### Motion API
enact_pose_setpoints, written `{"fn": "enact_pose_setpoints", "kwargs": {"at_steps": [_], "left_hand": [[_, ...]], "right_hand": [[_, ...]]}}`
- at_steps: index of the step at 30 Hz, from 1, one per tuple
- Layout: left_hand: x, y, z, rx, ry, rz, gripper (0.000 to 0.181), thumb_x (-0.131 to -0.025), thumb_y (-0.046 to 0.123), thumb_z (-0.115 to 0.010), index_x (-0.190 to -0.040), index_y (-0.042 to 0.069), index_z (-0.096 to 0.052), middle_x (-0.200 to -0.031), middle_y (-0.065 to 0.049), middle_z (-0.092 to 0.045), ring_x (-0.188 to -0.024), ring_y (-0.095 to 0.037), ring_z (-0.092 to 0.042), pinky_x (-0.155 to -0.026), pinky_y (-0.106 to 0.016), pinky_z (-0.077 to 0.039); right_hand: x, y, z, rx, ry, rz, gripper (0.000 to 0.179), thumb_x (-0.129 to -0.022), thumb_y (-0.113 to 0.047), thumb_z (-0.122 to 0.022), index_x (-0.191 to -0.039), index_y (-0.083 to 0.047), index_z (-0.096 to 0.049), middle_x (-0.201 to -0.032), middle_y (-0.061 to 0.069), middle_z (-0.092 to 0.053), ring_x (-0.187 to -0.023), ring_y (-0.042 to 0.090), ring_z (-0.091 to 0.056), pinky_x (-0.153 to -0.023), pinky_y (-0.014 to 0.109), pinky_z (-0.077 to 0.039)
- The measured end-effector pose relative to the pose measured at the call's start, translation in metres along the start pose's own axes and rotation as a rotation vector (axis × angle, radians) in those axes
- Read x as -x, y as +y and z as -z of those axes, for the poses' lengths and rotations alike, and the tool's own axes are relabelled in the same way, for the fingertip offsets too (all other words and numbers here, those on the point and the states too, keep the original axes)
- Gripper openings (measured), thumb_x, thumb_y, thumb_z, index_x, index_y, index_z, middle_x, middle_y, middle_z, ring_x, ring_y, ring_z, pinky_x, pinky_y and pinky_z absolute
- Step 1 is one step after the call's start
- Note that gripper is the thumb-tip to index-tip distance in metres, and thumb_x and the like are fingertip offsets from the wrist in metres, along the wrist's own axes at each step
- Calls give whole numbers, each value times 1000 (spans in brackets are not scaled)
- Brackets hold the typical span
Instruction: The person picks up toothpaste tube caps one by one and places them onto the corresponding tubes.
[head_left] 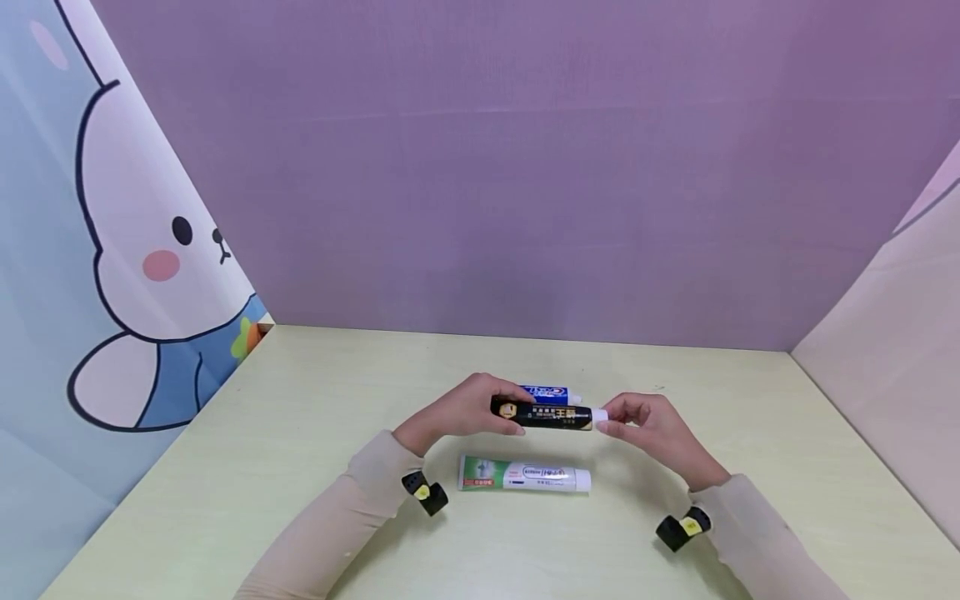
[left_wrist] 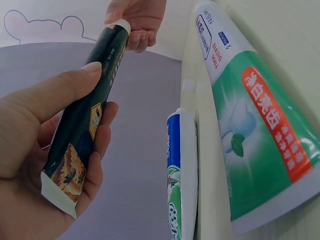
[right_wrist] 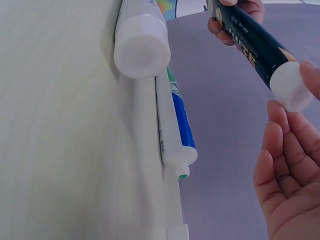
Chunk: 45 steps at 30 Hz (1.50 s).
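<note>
My left hand (head_left: 472,406) grips a black toothpaste tube (head_left: 546,416) around its crimped end and holds it level above the table. The fingers and thumb of my right hand (head_left: 660,431) pinch the white cap (right_wrist: 290,86) at the tube's other end. Behind the black tube, partly hidden by it in the head view, lies a blue, green and white toothpaste tube (right_wrist: 182,122), its narrow nozzle bare with green showing at the tip. Nearer to me, a green and white toothpaste tube (head_left: 525,475) lies flat with its white cap on.
A small white cap (right_wrist: 177,232) sits on the table past the bare nozzle. The pale table (head_left: 225,500) meets a purple backdrop (head_left: 525,208) at the back, with a cartoon-printed cloth (head_left: 150,275) at the left and a pale one (head_left: 900,333) at the right.
</note>
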<state>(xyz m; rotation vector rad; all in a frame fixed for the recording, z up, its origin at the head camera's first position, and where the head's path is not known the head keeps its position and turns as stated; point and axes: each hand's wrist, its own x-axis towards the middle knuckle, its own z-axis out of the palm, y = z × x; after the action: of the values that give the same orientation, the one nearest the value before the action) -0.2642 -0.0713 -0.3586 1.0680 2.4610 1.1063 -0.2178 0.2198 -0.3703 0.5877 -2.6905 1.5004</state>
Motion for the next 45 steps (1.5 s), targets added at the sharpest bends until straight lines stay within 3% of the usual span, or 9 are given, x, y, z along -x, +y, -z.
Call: {"fn": "enact_pose_setpoints", "kwargs": {"at_steps": [10,21,24,27,33,39,45], "left_hand": [[-1,-1,-1,10,7,-6,41,-80,16,-76,-120,11,-65,-120,-4,-63,-97,-11,-59,-77,-20,-49],[-7,-5,-2,-7,8,-10,39,-81,18,-75,-118,11,-66,-117,-3,-65,-94,-9,-58,-76,-21,-48],[-8,-6,-2,5,7,-6,38,-81,19,-75,-117,11,-67,-117,-3,-65,-93,-9,-58,-75,-21,-48],[-9,-6,-2,21,8,1,38,-81,19,-75,-117,11,-67,-118,-3,-65,-92,-8,-58,-74,-21,-49],[-9,-6,-1,30,14,3,38,-82,19,-74,-118,11,-66,-118,-4,-65,-94,-9,-58,-76,-21,-49],[-9,-6,-1,25,10,-1,38,-82,19,-74,-118,12,-66,-119,-3,-64,-96,-10,-58,-77,-22,-48],[-7,-5,1,21,-1,-6,37,-81,18,-75,-117,12,-67,-120,-3,-64,-96,-10,-58,-79,-22,-48]], "right_hand": [[-2,5,-1,-29,-31,14,13,-89,-16,-65,-91,-3,-67,-88,16,-67,-69,12,-53,-63,25,-45],[-5,11,0,-49,-32,7,18,-93,-18,-61,-98,-2,-67,-92,9,-67,-77,19,-56,-68,26,-47],[-7,16,1,-44,-38,42,20,-90,-15,-64,-104,-1,-64,-96,10,-65,-81,17,-57,-71,25,-48],[-10,21,1,-41,-26,136,28,-84,-8,-70,-109,2,-59,-100,11,-62,-86,11,-58,-76,24,-49],[-12,23,3,-19,8,269,32,-77,-2,-75,-105,-2,-59,-99,6,-60,-88,8,-56,-79,23,-48],[-10,22,3,5,35,283,28,-76,-2,-76,-100,-6,-62,-95,3,-63,-87,14,-57,-80,24,-47],[-8,19,3,25,51,247,24,-75,-7,-78,-95,-9,-65,-95,-2,-66,-90,9,-59,-84,24,-45]]}}
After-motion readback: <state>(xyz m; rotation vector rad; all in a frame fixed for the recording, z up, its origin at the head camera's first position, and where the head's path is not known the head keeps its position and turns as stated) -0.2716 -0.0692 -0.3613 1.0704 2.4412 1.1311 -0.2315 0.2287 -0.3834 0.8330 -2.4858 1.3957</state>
